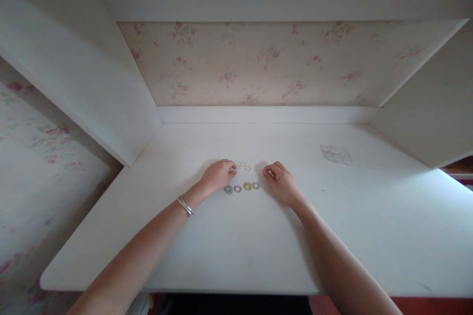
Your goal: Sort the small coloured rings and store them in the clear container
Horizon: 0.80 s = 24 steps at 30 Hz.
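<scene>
The left hand (pixel 217 175) was positioned at the left of the three pale rings (pixel 248 170), palm down, with the fingers bent and the fingertips at the edge of the nearest ring. Whether those fingertips gripped that ring or only rested against it could not be determined. The other two pale rings lay flat on the white table (pixel 236 246), just beyond the fingertips and near each other. The right hand (pixel 280 183) was placed on the opposite side of the rings, with the thumb and index finger curled toward each other; whether anything was pinched between them could not be determined. Nearer to the person than the pale rings, four coloured items lay in a short row between the hands. From left to right, these were a grey ring bundle (pixel 228 190), a pink ring (pixel 237 191), a yellow ring bundle (pixel 245 187) and a green ring (pixel 254 186). The grey bundle lay just below the left hand, and the green ring was the item nearest to the right hand. A clear packet (pixel 335 154) lay flat farther back, well to the right of both hands. A silver bracelet (pixel 185 205) encircled the left wrist.
</scene>
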Each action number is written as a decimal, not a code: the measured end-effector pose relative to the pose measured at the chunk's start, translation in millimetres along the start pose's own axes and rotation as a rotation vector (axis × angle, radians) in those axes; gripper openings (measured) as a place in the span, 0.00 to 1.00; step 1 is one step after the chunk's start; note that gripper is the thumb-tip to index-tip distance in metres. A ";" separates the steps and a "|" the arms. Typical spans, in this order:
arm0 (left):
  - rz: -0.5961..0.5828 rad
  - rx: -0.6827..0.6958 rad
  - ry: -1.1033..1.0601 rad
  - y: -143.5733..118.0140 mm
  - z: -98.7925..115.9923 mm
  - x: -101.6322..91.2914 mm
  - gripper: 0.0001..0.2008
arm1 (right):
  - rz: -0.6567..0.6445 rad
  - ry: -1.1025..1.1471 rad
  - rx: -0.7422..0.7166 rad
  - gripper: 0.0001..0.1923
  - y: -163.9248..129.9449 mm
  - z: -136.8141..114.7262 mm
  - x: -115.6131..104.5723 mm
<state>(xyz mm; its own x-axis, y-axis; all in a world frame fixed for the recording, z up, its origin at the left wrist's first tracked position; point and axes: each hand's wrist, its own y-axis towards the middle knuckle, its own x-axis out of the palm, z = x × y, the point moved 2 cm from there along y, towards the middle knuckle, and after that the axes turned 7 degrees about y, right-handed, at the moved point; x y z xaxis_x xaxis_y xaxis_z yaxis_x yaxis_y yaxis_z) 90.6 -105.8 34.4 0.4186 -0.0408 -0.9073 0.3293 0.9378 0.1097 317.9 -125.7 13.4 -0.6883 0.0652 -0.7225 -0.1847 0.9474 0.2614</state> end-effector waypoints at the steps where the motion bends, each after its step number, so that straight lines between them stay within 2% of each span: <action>1: -0.010 0.009 0.036 4.0 1.0 0.6 0.09 | 0.014 0.007 0.008 0.12 0.3 2.1 0.1; 7: -0.075 0.016 0.133 19.2 5.0 2.6 0.09 | -0.013 -0.019 0.015 0.12 -1.3 0.3 0.4; 12: -0.113 0.058 0.138 22.0 6.7 4.8 0.09 | -0.035 -0.049 0.026 0.11 -2.1 -2.8 -0.7; 17: -0.122 0.100 0.111 15.3 12.6 1.6 0.10 | -0.045 -0.067 0.024 0.11 -2.6 -4.8 -2.4; 24: -0.168 0.218 0.072 -8.7 25.8 -15.7 0.10 | -0.042 -0.048 0.024 0.12 -2.7 -6.4 -4.1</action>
<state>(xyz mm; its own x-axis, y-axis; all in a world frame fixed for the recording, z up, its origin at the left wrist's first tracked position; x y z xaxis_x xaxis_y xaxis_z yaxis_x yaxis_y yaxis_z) 103.1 -122.2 58.2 0.2841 -0.1576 -0.9458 0.5667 0.8233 0.0330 316.7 -130.6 19.8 -0.6455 0.0401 -0.7627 -0.1953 0.9568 0.2156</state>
